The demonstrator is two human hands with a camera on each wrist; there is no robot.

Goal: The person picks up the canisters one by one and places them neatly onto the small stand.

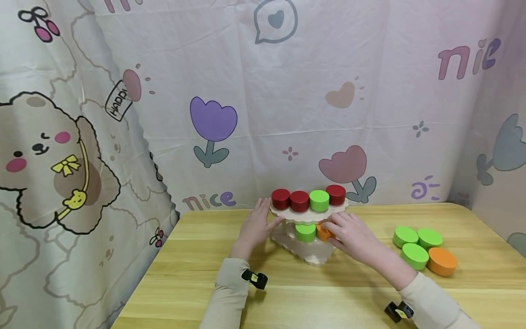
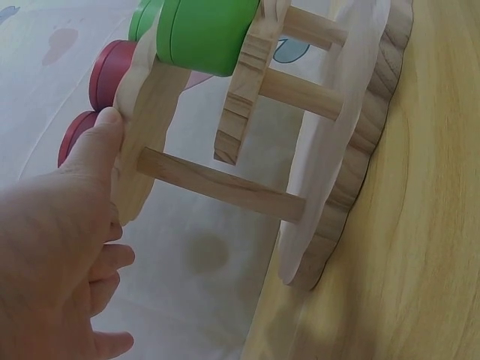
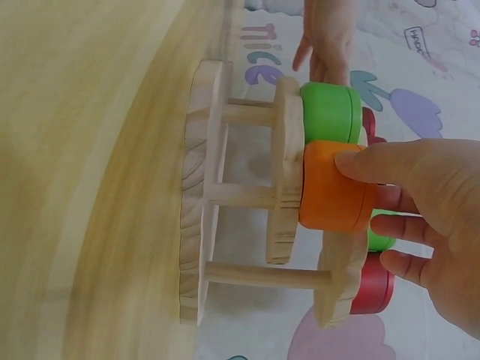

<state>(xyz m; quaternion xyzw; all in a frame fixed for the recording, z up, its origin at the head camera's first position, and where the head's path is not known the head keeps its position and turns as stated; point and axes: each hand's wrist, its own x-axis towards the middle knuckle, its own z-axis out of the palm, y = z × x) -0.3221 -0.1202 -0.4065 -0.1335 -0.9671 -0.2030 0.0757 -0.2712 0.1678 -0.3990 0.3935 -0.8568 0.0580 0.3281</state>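
Observation:
A three-level wooden stand with scalloped shelves (image 1: 314, 258) stands on the table. Three red round blocks (image 1: 299, 201) and a green round block (image 1: 319, 200) line its top shelf. Below that, on the middle shelf, sit another green block (image 1: 306, 233) and an orange round block (image 3: 334, 187). My right hand (image 1: 353, 235) holds the orange block, thumb on its face and the other fingers bent close by. At the stand's left end, my left hand (image 1: 255, 224) touches the top shelf with its thumb by the end red block, its fingers extended.
To the right on the wooden table (image 1: 185, 269) lie several loose round blocks: green ones (image 1: 414, 256) and an orange one (image 1: 442, 261). A printed cloth (image 1: 263, 91) hangs behind and at the sides. Small black wrist cameras (image 1: 255, 278) sit at both sleeves.

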